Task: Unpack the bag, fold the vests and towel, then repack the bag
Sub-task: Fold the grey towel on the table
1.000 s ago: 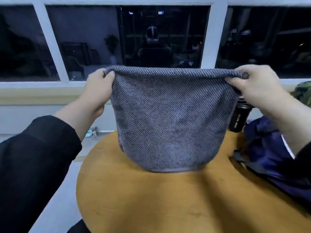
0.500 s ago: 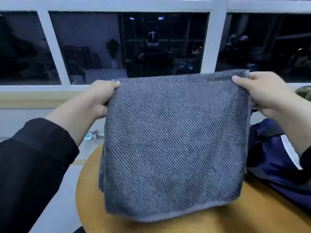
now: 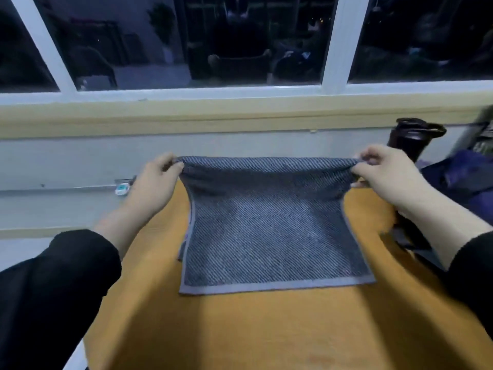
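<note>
On the round, orange-brown table (image 3: 266, 329) lies a grey towel (image 3: 269, 236) with a fine diagonal stripe, folded so that a second layer shows along its left edge. Its near hem rests flat on the wood, while its far edge is lifted off the surface and stretched taut between both hands. At the far left corner the left hand (image 3: 154, 182) pinches the cloth between thumb and curled fingers; at the far right corner the right hand (image 3: 384, 174) does the same, with its fingers bunched over the fold. Both forearms reach forward from black sleeves (image 3: 53, 289), which fill the lower corners of the view. Behind the right hand a dark bottle (image 3: 410, 137) with a loop on its lid stands upright at the far right of the table, and just beside it, further right, slumps a dark blue bag (image 3: 464, 177), with a black strap trailing from it under the right wrist. Something mottled sits at the far right edge above the bag, possibly a garment, though it is too blurred to tell. Beyond the table runs a pale wall with a yellowish ledge (image 3: 213, 116), and on the lower ledge to the left sits a small white and teal object (image 3: 122, 188). Above, a white-framed window (image 3: 333, 49) shows only darkness and dim reflections.
</note>
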Available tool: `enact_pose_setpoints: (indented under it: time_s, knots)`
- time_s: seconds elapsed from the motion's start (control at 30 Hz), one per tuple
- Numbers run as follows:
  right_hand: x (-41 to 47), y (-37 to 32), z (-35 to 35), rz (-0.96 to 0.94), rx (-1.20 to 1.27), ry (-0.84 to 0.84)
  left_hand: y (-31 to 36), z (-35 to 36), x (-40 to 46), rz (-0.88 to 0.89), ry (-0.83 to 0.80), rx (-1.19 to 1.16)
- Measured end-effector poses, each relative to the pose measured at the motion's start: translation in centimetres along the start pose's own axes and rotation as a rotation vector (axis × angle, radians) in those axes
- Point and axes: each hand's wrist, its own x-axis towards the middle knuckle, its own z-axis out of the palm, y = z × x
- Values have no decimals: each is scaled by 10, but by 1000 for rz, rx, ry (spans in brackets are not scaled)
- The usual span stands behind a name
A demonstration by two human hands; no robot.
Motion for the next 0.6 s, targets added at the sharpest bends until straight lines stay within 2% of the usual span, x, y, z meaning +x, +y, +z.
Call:
enact_pose_setpoints:
  time_s: [0.13, 0.27, 0.37, 0.47, 0.53, 0.6]
  knots:
    - [-55, 35, -8, -172, -283, -84, -19, -7, -64, 310, -12, -24]
    - [-101, 77, -9, -314, -446, -380, -59, -10, -118, 517, -246, 121]
    - [-114, 100, -14, -286, -548, -550, -69, -10, -137, 607, -438, 236]
    - [-111, 95, -11, -343, -641, -480, -56, -11, -135, 567, -469, 174]
    - [-102, 81, 0, -409, -634, -358, -38, -4, -125, 513, -352, 96]
    - [-90, 66, 21, -437, -568, -292, -18, 14, -108, 428, -239, 138]
